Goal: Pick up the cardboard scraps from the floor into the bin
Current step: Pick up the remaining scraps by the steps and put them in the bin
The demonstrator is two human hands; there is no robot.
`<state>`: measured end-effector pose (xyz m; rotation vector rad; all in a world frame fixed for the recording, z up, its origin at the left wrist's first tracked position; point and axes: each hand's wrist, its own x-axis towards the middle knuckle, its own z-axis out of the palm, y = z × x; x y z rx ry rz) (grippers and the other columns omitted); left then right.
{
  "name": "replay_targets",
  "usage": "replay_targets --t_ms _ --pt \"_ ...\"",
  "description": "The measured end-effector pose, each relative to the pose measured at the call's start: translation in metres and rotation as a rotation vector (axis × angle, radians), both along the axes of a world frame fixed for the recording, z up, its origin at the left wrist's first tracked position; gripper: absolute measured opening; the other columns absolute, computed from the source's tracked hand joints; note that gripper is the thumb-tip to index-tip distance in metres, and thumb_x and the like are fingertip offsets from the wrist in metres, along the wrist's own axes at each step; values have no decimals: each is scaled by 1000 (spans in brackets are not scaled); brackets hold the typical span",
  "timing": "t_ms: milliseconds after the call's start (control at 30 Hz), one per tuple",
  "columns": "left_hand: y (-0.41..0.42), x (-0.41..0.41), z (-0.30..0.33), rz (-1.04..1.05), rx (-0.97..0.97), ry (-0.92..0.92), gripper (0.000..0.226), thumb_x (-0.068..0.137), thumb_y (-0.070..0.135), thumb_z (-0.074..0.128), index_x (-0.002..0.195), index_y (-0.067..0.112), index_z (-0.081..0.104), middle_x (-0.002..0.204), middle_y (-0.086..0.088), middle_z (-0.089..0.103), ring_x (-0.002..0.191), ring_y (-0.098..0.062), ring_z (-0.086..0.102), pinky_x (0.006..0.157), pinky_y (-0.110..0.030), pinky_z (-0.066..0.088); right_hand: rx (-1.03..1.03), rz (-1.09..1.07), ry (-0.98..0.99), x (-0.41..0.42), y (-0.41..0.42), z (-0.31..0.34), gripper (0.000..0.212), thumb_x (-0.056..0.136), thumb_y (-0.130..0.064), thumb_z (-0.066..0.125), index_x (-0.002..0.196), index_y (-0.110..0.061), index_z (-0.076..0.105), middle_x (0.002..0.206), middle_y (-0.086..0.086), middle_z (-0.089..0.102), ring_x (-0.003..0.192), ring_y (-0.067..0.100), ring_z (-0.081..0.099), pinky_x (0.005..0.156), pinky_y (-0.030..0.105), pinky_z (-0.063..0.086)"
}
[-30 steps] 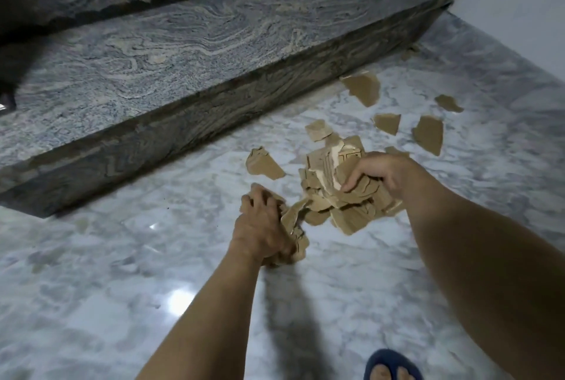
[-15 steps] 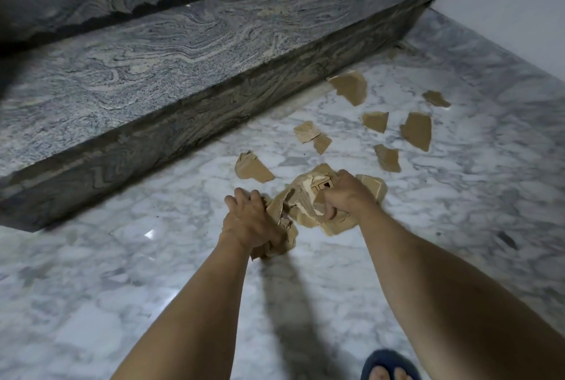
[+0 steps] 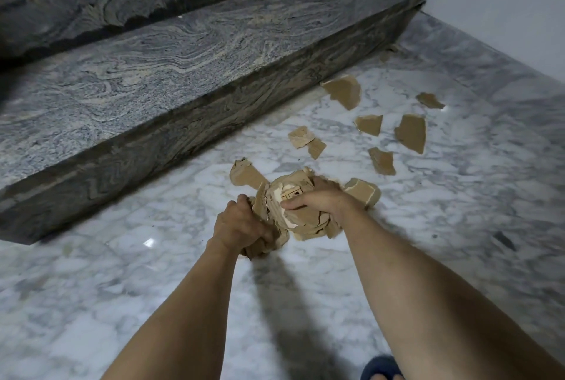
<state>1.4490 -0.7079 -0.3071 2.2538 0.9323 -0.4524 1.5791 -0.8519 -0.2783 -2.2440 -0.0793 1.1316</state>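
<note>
Both hands clasp one bundle of brown cardboard scraps (image 3: 301, 222) low over the white marble floor (image 3: 153, 288). My left hand (image 3: 238, 227) grips its left side with closed fingers. My right hand (image 3: 321, 201) presses on the top and right side. Beyond the bundle, several loose scraps lie on the floor: one just behind my left hand (image 3: 246, 176), a pair (image 3: 305, 139), a large piece by the step (image 3: 342, 92), and others to the right (image 3: 411, 133). No bin is in view.
A long grey granite step (image 3: 183, 74) runs diagonally across the back, with a second step above it. A pale wall (image 3: 504, 6) closes the right rear corner. A foot in a dark blue slipper (image 3: 382, 369) stands at the bottom edge.
My right hand has come down and left with its scraps and now presses them against those in my left hand, forming one bundle. The floor scraps lie as before.
</note>
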Motion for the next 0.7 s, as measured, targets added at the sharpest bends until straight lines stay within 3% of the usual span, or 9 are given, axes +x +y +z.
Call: replay_targets --t_ms 133,200,367,467,600,700 --pt "5 2 2 -11 -38 25 82 46 44 90 113 18 49 107 0 63 99 -24 61 79 -31 52 36 -68 -16 -1 11 -3 111 61 -15 93 151 -18 29 146 5 47 133 31 46 104 41 46" --pt "6 2 3 -13 -45 41 83 43 46 90 111 19 50 105 0 64 97 -24 61 79 -31 53 21 -55 -2 0 11 -5 110 55 -16 95 147 -21 35 142 4 51 130 31 49 101 41 48" --pt "5 3 8 -96 40 62 76 43 46 86 105 21 51 92 5 65 87 -21 61 78 -30 48 15 34 10 5 6 -3 78 51 -23 97 119 -20 59 119 0 66 111 25 61 96 39 53" --pt "22 8 12 -131 -45 13 76 40 44 89 105 25 56 95 7 68 91 -20 63 80 -30 51 117 -60 57 24 -4 1 102 28 -28 102 120 -16 60 112 -1 71 107 24 66 96 40 54" --pt "73 27 15 41 -189 -128 84 26 48 95 103 27 69 97 10 76 93 -16 70 90 -36 57 290 -253 105 61 -30 18 82 34 -24 101 110 -8 73 98 9 78 97 29 73 95 44 55" --pt "101 49 7 126 -235 -162 100 12 57 96 103 23 71 95 5 78 88 -18 74 87 -40 60 306 -203 127 71 -34 19 94 26 -23 101 114 -12 71 103 10 77 98 30 73 94 46 56"
